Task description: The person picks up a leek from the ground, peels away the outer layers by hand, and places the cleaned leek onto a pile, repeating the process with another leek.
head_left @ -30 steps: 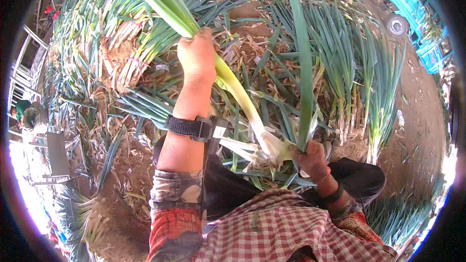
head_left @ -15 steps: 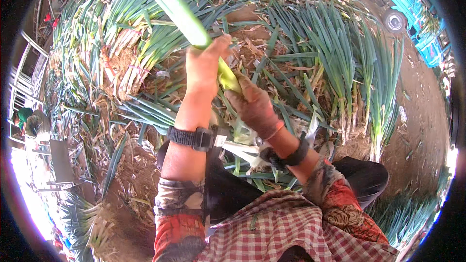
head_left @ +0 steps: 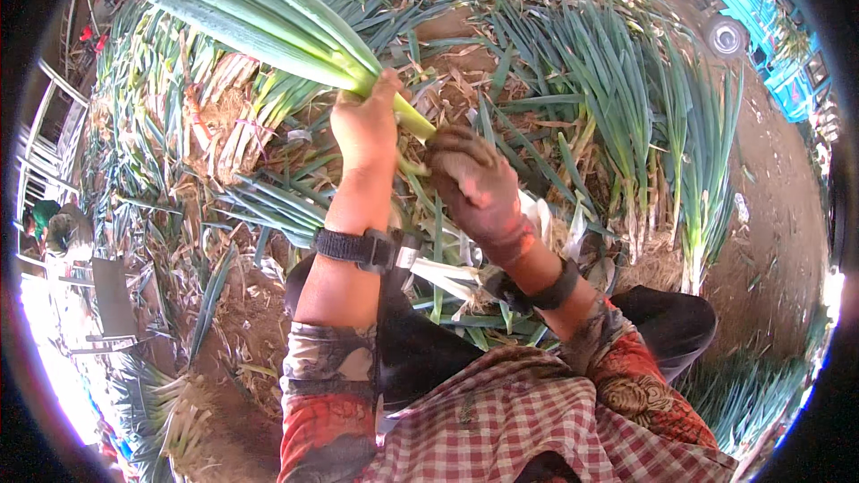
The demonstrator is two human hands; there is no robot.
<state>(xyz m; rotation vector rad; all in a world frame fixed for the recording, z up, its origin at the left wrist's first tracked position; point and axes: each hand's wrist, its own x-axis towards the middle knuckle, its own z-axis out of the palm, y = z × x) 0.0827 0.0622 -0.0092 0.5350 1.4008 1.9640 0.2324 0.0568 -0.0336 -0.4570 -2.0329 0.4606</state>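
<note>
My left hand (head_left: 367, 130) grips a long green leek (head_left: 268, 31) where the leaves meet the pale stalk, with the leaves fanning up to the left. My right hand (head_left: 474, 183), soiled with dirt, is closed around the same stalk just below the left hand. The lower end of the stalk is hidden behind my right hand. White leek stalks (head_left: 447, 277) lie across my lap between my forearms.
Heaps of cut leeks (head_left: 626, 98) and dry leaf trimmings (head_left: 215, 134) cover the dirt ground all around. A blue vehicle with a wheel (head_left: 725, 36) stands at the top right. Another person (head_left: 58, 228) crouches at the far left beside a grey panel (head_left: 112, 300).
My right hand has come up from the leek's root end near my lap to the stalk beside my left hand. The leek's leaves have swung left.
</note>
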